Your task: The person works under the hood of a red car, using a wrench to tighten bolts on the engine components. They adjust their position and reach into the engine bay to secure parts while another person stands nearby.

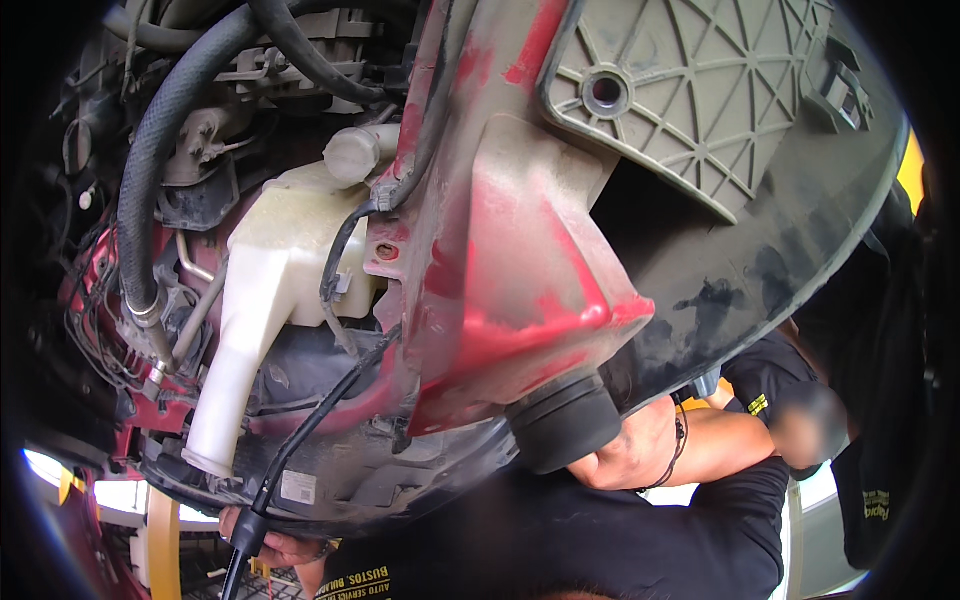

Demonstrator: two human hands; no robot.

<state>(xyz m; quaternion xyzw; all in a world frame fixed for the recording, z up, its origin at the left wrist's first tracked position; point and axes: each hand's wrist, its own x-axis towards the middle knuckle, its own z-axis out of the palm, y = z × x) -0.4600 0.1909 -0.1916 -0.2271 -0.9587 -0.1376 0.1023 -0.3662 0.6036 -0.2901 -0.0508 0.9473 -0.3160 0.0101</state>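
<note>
At the lower left, my left hand (285,548) is behind a black cable with a thick sleeve (248,532), below the edge of a dark plastic liner (370,490). Its fingers look curled, but what they hold is hidden. My right forearm, with a cord bracelet, bends in from the right. Part of my right hand (610,455) shows beside a black rubber cylinder (565,420), which hides the fingers. That cylinder sits under a dusty red metal body panel (530,250). Left of the panel is a whitish plastic reservoir (290,250) with a long neck and a grey cap (350,155).
A grey ribbed plastic plate (690,90) juts out at the upper right above a black curved panel (760,270). A thick black hose (140,200) and engine parts fill the left. Another person's head (810,430) is at the lower right.
</note>
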